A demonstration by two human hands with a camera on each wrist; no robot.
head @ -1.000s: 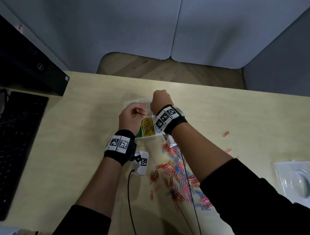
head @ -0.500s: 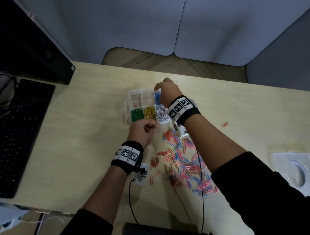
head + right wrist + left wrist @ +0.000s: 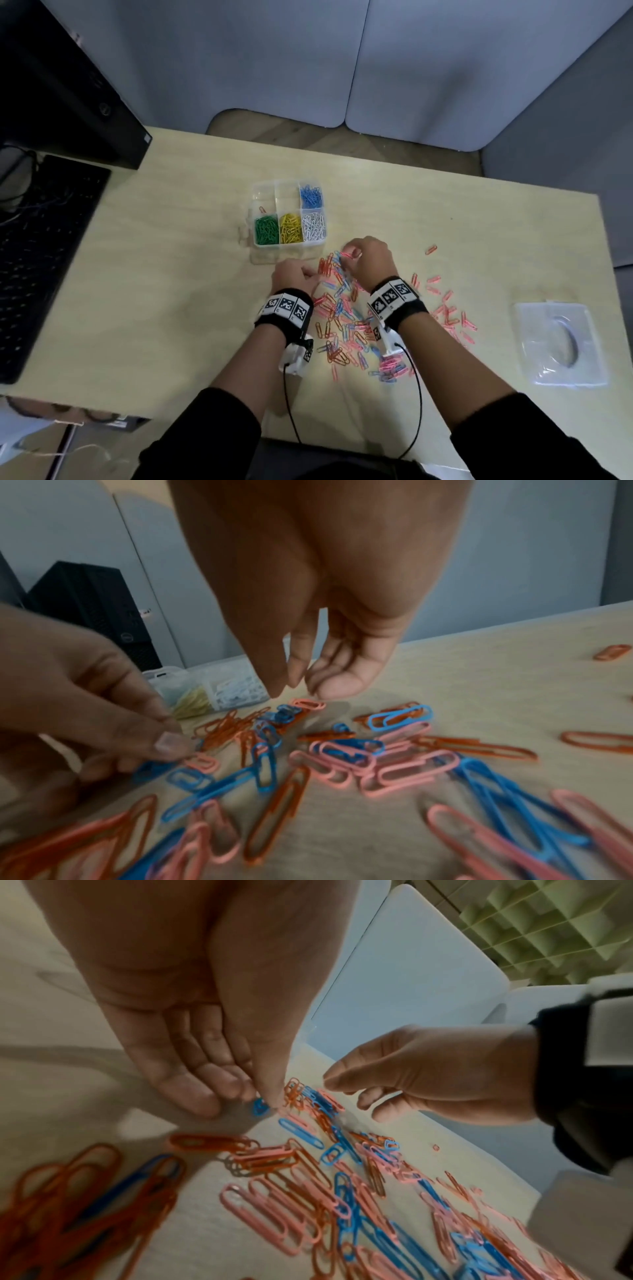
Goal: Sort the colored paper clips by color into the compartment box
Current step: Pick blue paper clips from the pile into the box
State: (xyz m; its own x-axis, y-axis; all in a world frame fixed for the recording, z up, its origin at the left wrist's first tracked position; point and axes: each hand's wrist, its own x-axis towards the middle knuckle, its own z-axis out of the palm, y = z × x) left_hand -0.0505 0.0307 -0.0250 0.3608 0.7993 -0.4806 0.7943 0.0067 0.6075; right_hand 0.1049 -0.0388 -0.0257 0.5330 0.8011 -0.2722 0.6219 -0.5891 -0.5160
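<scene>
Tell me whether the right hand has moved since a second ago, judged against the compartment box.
Yes. The right hand was over the compartment box a second ago; it has since drawn back toward the person and now sits over the loose clip pile, clear of the box.

Dim, soft indoor light falls from above, so the head view reads dull and slightly noisy, with the desk (image 3: 178, 274) palest at its centre and the dark keyboard (image 3: 41, 260) losing detail; straight partition edges bow outward toward the frame borders. In the left wrist view the left hand (image 3: 192, 993) casts a soft grey shadow on the surface beneath it, and the nearest paper clips (image 3: 85, 1204) smear into motion blur at the lower left. The right wrist view shows the right hand (image 3: 308, 588) large, underlit and soft-edged, with foreground clips out of focus and the background stretched by the wide lens.
</scene>
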